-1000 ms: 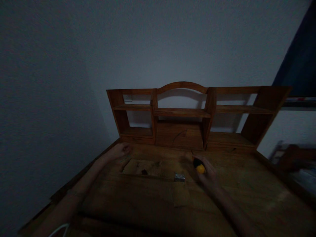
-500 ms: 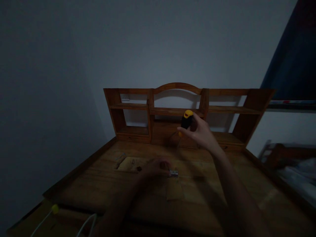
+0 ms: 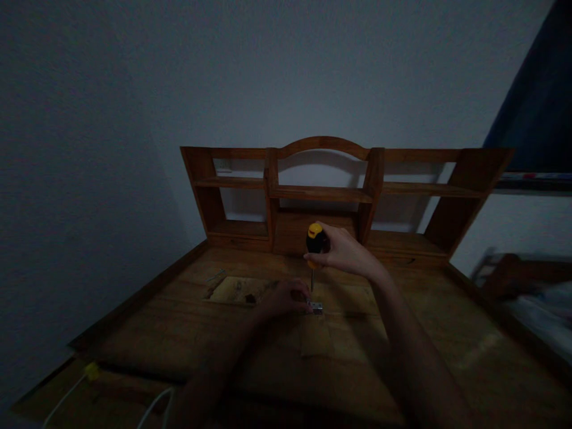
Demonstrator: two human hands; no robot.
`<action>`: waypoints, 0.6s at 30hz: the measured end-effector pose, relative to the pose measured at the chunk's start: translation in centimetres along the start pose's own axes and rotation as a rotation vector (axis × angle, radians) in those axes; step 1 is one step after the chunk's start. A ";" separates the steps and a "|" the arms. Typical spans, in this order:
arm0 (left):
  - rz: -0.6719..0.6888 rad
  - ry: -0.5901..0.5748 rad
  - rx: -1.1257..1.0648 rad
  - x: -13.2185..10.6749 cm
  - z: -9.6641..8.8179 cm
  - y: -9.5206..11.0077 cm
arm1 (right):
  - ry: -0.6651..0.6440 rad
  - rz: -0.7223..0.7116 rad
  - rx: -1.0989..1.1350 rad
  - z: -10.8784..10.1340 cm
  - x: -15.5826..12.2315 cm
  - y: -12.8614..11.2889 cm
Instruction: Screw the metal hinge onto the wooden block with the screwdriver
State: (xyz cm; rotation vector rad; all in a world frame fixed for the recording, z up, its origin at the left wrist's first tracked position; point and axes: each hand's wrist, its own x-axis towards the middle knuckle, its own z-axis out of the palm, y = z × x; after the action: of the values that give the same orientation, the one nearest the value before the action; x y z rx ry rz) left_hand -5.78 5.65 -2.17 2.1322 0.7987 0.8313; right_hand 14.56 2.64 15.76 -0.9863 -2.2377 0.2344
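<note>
In my right hand (image 3: 342, 249) is a screwdriver (image 3: 315, 239) with a black and yellow handle, its shaft pointing down. The tip is over a small shiny metal piece (image 3: 316, 308) on the desk; whether they touch I cannot tell. My left hand (image 3: 289, 298) pinches the left end of that metal piece between thumb and finger. What kind of fitting it is does not show in this dim light. Just below it lies a tan rectangular patch (image 3: 315, 337) on the desktop.
A wooden desk (image 3: 187, 319) carries a shelf unit (image 3: 322, 192) along its back, against the wall. Thin metal rods (image 3: 216, 274) lie at the left by a pale, worn patch (image 3: 236, 290). A white cord with a yellow end (image 3: 92, 372) sits at the front left.
My right hand has brought the screwdriver down and left, and its shaft now stands nearly upright above the metal piece. My left hand keeps its pinch there. The view has shifted slightly.
</note>
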 end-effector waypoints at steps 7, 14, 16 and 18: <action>0.008 0.013 -0.061 0.0 0.1 -0.3 | -0.006 0.076 0.058 0.5 -0.1 -0.3; -0.020 0.043 -0.039 -0.1 0.1 0.2 | 0.019 0.008 -0.007 1.0 0.0 -0.7; -0.043 0.036 -0.039 0.0 0.1 0.6 | 0.011 0.006 0.002 1.0 0.0 -0.8; -0.035 0.027 -0.044 0.0 0.1 0.8 | -0.007 0.005 0.014 1.0 0.0 -0.7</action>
State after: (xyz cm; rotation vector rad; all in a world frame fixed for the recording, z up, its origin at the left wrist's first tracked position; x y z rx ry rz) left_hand -5.51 5.17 -1.56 2.0669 0.8224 0.8527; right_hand 13.47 2.21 15.25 -0.9850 -2.2373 0.2551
